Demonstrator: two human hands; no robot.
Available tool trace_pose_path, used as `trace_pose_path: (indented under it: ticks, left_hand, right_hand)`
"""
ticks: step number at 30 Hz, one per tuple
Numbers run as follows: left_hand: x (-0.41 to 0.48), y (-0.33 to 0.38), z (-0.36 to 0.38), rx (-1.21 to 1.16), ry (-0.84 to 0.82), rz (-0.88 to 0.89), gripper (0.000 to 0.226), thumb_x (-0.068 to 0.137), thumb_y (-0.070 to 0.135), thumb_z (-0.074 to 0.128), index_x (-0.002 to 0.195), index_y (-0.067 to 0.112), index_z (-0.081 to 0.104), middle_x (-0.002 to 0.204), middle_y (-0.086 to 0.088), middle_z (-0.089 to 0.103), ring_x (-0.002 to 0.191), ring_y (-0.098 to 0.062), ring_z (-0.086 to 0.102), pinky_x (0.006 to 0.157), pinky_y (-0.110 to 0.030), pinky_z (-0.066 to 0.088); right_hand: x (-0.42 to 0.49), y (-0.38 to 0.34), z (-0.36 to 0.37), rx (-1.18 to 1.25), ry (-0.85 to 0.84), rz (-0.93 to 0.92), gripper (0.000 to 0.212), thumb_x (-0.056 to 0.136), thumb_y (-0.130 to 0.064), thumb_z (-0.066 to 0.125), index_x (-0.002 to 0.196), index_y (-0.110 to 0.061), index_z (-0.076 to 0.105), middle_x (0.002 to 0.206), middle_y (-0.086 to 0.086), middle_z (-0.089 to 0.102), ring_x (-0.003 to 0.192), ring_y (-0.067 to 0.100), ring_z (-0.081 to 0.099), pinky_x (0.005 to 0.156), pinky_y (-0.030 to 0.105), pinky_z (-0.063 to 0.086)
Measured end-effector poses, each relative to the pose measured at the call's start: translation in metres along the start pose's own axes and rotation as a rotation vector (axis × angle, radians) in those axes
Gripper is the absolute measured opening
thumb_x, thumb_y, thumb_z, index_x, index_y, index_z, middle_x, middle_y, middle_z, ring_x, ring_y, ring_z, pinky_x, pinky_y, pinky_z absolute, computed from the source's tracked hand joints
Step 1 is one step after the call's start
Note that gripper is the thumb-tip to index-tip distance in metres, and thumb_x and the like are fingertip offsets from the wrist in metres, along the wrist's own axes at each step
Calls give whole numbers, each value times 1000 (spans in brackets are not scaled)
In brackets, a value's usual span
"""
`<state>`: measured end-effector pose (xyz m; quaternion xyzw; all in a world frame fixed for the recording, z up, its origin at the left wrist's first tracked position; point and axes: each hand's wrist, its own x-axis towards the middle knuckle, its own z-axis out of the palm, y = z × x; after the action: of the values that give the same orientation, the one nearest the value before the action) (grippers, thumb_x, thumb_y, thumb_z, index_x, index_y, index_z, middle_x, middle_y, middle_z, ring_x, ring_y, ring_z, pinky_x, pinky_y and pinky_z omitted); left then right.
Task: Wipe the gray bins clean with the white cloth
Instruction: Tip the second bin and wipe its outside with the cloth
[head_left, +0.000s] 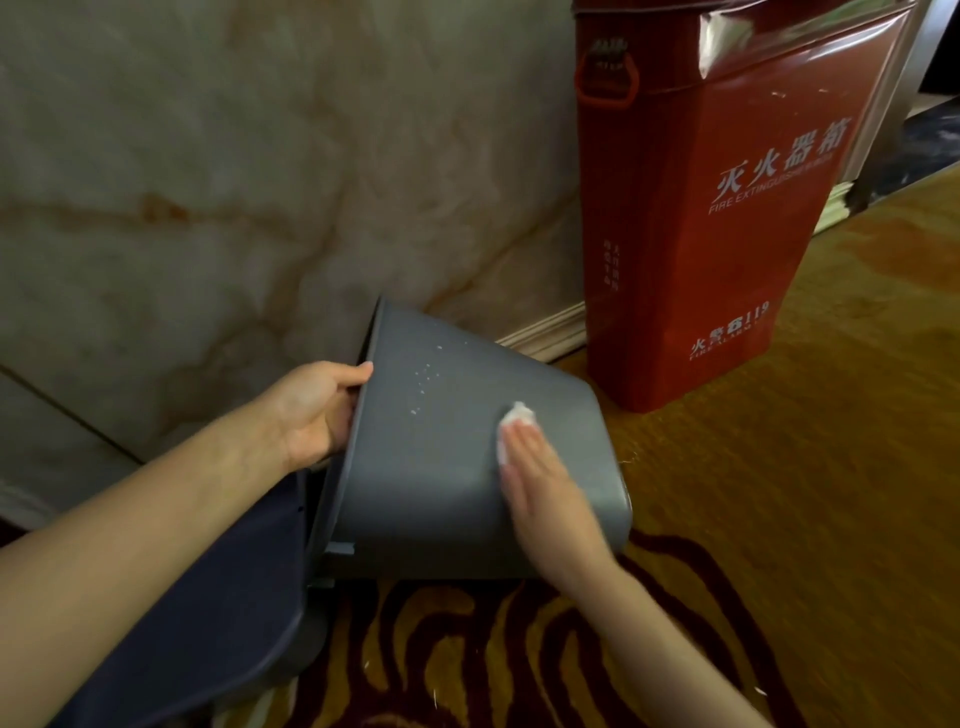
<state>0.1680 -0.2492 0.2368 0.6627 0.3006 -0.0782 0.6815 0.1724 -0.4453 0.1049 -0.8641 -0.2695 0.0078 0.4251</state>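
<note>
Bin: gray bin (431, 457) tipped on its side between both hands, base toward right hand, white specks on upper wall
Left hand: left hand (317, 410) gripping bin rim, thumb outside, fingers curled inside
Right hand: right hand (545, 493) flat, fingers together, pressing white cloth (511, 426) onto bin wall
Cloth: bunched under right fingertips
Beyond right hand: red fire extinguisher box (727, 208) on patterned carpet (805, 467)
Above left hand: marble wall (234, 156)

wall (208, 182): beige marble | floor (831, 467): patterned gold carpet | red extinguisher box (727, 208): by wall
</note>
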Motion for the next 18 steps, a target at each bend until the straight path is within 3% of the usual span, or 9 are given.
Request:
trace_pose_path:
  ticks: [3,7,10,15,18]
  left_hand:
    - [-3,-4,0,-5,-28,-13,32,95,21,36,89,7,64,66,-4,75,59,-14,71,64,-31,54]
    - [-4,-13,-4,-38,-62,5,37,96,26,35,93,8,66,77,-5,76,70,-14,72,73,-31,52]
    - [-3,-19,-2,-37,-64,56,36,96,29,35,95,15,67,76,-1,77,70,-11,72,61,-25,58]
    - [2,-19,4,30,14,177,30,97,21,37,87,13,64,61,1,74,56,-9,70,47,-19,54]
    - [4,-21,1,111,93,228,27,96,17,40,83,11,62,53,4,72,50,-6,67,46,-20,52]
  right_hand:
    - [-3,-49,14,22,-58,-212,50,100,-27,27,146,-24,9,157,-6,5,143,4,-5,117,26,-2]
    - [14,-70,16,-25,-88,-349,50,100,-22,26,147,-17,9,158,-1,4,144,10,-6,119,28,1]
    - [41,-70,13,-28,-53,-329,48,100,-19,27,146,-12,15,158,4,8,145,15,3,119,30,6]
    - [92,-57,16,-38,-59,-230,47,100,-18,25,145,-10,17,157,9,11,145,20,9,118,37,13]
    - [113,-34,18,-44,-91,-121,46,99,-15,25,144,-5,19,156,12,14,145,23,10,117,37,13]
